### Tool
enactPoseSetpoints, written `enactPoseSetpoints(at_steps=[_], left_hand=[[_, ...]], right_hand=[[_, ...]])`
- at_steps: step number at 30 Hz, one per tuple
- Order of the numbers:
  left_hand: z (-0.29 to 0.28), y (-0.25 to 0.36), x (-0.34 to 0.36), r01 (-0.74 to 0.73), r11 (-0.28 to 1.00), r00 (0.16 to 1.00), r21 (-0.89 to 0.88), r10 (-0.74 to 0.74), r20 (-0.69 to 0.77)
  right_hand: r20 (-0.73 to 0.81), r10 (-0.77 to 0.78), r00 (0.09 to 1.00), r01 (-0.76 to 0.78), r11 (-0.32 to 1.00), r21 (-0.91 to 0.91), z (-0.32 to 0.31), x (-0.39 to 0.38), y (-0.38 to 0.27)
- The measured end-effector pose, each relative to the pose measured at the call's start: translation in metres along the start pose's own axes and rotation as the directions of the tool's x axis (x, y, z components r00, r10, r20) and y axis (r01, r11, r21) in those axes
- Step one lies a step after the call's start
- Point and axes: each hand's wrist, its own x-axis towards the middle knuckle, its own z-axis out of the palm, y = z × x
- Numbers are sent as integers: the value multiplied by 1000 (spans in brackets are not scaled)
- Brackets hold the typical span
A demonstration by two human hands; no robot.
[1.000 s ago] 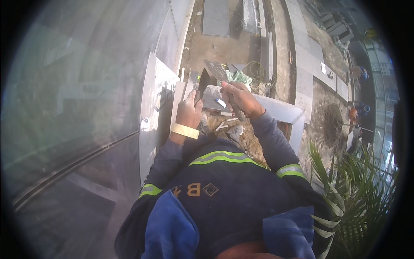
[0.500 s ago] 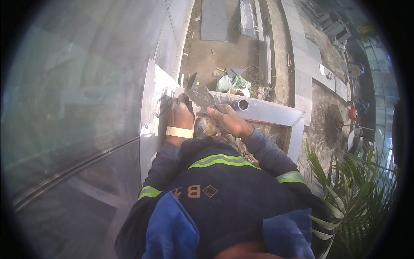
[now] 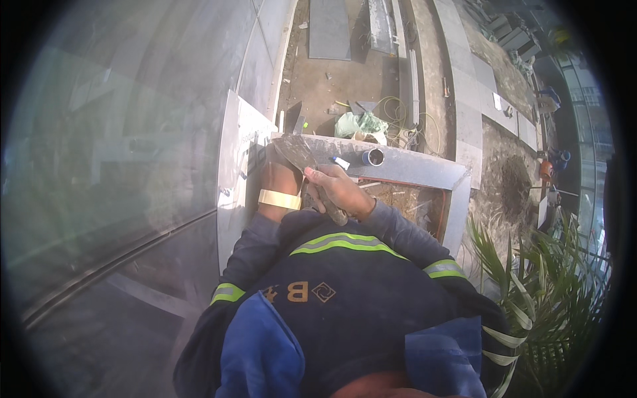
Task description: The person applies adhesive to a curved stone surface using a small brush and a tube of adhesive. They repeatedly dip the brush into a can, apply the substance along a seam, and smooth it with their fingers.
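Observation:
My right hand [image 3: 337,190] is closed round the handle of a trowel [image 3: 294,151] in front of my body. Its flat, mortar-stained blade points away and to the left, and the handle's end juts out below my fist. Beside the light panel, my left hand [image 3: 280,176] reaches down at the near left corner of a grey stone ledge [image 3: 415,166]. A pale band circles that wrist. The trowel blade lies over the place where the left fingers are, so they are hidden. A small blue-and-white tube [image 3: 341,162] rests on the ledge just beyond my right hand.
An open blue-rimmed can [image 3: 373,157] stands on the ledge. A pale panel [image 3: 242,142] leans at the left by a large glossy wall [image 3: 133,132]. Beyond lie a green-white plastic bag [image 3: 361,126], yellow cable and grey slabs [image 3: 329,30]. Palm leaves [image 3: 531,292] rise at the right.
My right hand has moved slightly left and nearer, turning the trowel so its blade slants over my left hand. The tube on the ledge has come into view.

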Motion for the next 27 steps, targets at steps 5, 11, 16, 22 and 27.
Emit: enactPoseSetpoints(at_steps=[5,11,16,22,27], left_hand=[[-4,4,-6,71,997,997,28,-71,-9],[58,-37,-5,188,688,982,-701,-152,114],[74,-18,-22,538,364,837,-761,-123,533],[71,8,-17,447,66,887,-892,-163,432],[47,35,-16,389,100,911,-916,-191,366]], right_hand=[[-259,-65,964,98,988,116,-51,38,-1],[-294,-62,954,5,981,-193,-43,16,13],[-268,-448,853,301,841,-449,-19,26,51],[-493,-532,689,286,824,-490,-27,14,69],[-248,-29,968,111,940,323,-40,26,48]])
